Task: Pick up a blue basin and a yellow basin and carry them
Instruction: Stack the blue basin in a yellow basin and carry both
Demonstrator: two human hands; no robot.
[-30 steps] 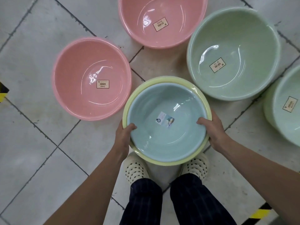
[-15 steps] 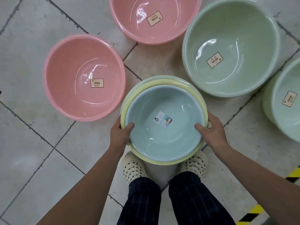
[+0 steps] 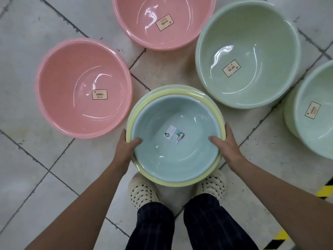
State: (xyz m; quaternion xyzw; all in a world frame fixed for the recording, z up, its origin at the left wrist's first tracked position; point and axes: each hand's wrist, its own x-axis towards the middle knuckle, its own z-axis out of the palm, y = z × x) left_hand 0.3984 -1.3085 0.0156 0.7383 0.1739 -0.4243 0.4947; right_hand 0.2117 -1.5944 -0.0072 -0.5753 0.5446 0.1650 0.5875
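Note:
A blue basin point(image 3: 177, 152) with a small sticker inside is nested in a yellow basin point(image 3: 173, 181), whose rim shows around it. A pale green rim point(image 3: 144, 101) peeks out beyond the yellow one at the far left edge. My left hand point(image 3: 126, 150) grips the left rims, thumb inside the blue basin. My right hand point(image 3: 226, 143) grips the right rims the same way. The stack is held above my feet.
On the tiled floor stand two pink basins point(image 3: 84, 87) point(image 3: 164, 22) to the left and ahead, and two green basins point(image 3: 248, 53) point(image 3: 313, 110) to the right. My cream perforated shoes point(image 3: 142, 193) are under the stack. Yellow-black floor tape point(image 3: 324, 191) lies at the right.
The nested basins have risen and tilted slightly toward me in both hands. A green rim has come into view beneath the yellow one.

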